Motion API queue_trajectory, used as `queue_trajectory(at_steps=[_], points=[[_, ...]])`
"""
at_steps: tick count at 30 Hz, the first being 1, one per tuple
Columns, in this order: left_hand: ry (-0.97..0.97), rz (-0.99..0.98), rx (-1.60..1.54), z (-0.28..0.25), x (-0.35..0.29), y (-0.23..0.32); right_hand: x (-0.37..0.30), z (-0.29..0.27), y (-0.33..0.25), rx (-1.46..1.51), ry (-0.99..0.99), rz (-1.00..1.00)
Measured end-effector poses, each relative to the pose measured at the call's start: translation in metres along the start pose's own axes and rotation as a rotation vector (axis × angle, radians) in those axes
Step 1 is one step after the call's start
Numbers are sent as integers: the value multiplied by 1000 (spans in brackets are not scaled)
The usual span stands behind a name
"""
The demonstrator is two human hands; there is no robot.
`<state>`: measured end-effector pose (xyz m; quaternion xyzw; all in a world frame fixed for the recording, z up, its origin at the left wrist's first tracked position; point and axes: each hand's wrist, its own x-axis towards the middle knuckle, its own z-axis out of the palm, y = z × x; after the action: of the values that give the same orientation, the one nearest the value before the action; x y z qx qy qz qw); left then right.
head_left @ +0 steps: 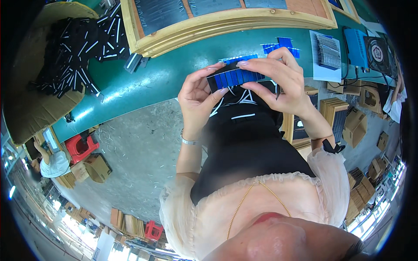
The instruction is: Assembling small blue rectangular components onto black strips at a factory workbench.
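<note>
Between my two hands, over the near edge of the green table, is a small panel of blue solar cell strips (235, 78) with a black border. My left hand (198, 91) pinches its left end, thumb below and fingers above. At the other end, my right hand (283, 76) grips the panel, its fingertips on the upper black edge and its thumb at the lower edge. Just beyond the panel lie more blue strips, partly hidden by it. Loose blue cell pieces (285, 45) rest on the table past my right hand.
Stacked wooden frames (244, 21) holding dark panels stand at the back of the green table (126, 91). Black pieces with white strips (82, 61) heap at the left by cardboard. To the right are a stack of thin strips (328, 52) and a blue box with a fan (363, 48).
</note>
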<state>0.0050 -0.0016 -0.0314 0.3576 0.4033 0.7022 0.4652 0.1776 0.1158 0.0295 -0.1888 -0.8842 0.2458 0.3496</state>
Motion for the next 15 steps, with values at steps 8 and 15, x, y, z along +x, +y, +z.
queue_trajectory(at_steps=[8, 15], points=[[8, 10, 12, 0, -1, -1, 0, -1, 0, -16, 10, -12], [10, 11, 18, 1, -1, 0, 0, -2, -1, -46, 11, -22]])
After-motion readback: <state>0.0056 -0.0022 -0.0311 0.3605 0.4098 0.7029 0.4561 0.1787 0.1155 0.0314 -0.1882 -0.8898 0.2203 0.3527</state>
